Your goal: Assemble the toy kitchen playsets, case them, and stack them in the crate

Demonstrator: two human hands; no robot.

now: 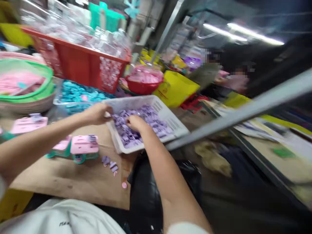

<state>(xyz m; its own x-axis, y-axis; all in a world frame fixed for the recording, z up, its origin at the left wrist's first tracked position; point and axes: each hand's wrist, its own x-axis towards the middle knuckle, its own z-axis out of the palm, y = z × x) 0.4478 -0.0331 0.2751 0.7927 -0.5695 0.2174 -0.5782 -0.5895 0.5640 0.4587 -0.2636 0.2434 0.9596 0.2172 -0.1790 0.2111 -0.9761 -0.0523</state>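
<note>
A white plastic basket (170, 122) holds a heap of small purple plastic pieces (156, 120). My right hand (136, 123) is down among these pieces with its fingers curled together; whatever it pinches is hidden. At the basket's left rim, my left hand (99, 113) is closed, and a small pale spot shows at its fingertips that I cannot make out. Pink and teal toy pieces (84, 144) stand in a row on the brown board below my left forearm. A few loose purple parts (113, 166) and a pink round piece (124, 185) lie nearer to me.
Behind stand a clear bin of blue pieces (80, 94), a red crate (75, 68) of clear plastic parts and a red bowl (143, 85). Green-rimmed baskets (50, 76) are at left. A grey metal bar (219, 122) slants across the right. Another person sits farther back.
</note>
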